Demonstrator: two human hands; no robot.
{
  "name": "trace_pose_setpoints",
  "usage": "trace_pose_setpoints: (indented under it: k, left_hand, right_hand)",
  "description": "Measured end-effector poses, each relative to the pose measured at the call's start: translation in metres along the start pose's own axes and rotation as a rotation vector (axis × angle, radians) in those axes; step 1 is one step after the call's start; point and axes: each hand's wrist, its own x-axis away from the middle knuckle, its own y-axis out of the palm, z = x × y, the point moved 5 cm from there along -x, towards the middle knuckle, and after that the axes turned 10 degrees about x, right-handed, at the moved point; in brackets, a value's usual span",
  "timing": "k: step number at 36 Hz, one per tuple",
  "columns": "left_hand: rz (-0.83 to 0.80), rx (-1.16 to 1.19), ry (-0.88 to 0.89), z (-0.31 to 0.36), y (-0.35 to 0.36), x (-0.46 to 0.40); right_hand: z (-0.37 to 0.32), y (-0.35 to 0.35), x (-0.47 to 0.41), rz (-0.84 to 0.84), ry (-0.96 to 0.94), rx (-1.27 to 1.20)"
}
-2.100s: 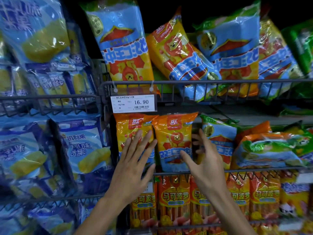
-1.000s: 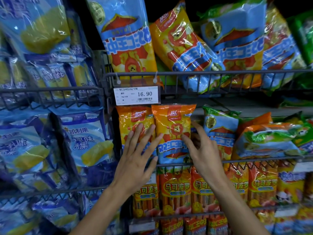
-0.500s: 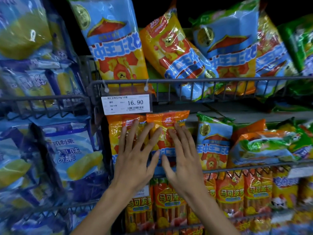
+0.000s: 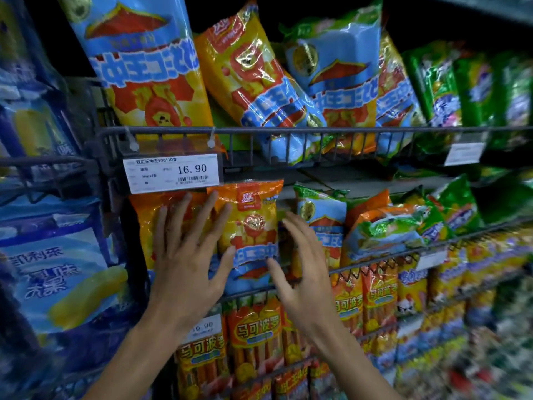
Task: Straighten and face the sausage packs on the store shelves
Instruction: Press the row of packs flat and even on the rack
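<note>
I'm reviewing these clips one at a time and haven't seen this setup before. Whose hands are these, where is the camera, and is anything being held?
No machine here: a person wears one wide-angle camera on the head, so the single view looks forward and down along their own bare forearms at wire store shelves.

The left hand lies with fingers spread and straight on two orange sausage packs: the left pack and the front pack beside it. The right hand is at the front pack's right edge, fingers relaxed; neither hand grips anything.

Above the packs hangs a price tag reading 16.90. A blue-and-orange pack stands just right; larger packs lean on the shelf above, and sausage sticks fill the shelf below.
</note>
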Motion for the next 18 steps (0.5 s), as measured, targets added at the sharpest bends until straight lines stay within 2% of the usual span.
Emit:
trace_pose_setpoints:
  k: [3, 6, 9, 12, 18]
  left_hand:
    - [0.039, 0.199, 0.087, 0.016, -0.004, 0.004]
    - [-0.018, 0.42, 0.115, 0.042, 0.004, 0.01]
    - [-0.198, 0.621, -0.064, 0.067, 0.026, 0.01]
    - [-0.31, 0.668, -0.208, 0.084, 0.053, 0.005]
    - [-0.235, 0.633, -0.474, 0.098, 0.074, -0.023]
  right_hand:
    - [0.02, -0.016, 0.021, 0.013, 0.136, 0.023]
    - [0.038, -0.028, 0.036, -0.001, 0.25, 0.07]
    - [0.052, -0.037, 0.042, -0.031, 0.332, 0.105]
    - [0.058, -0.042, 0.04, -0.066, 0.336, 0.119]
    - [0.069, -0.054, 0.032, -0.155, 0.346, 0.031]
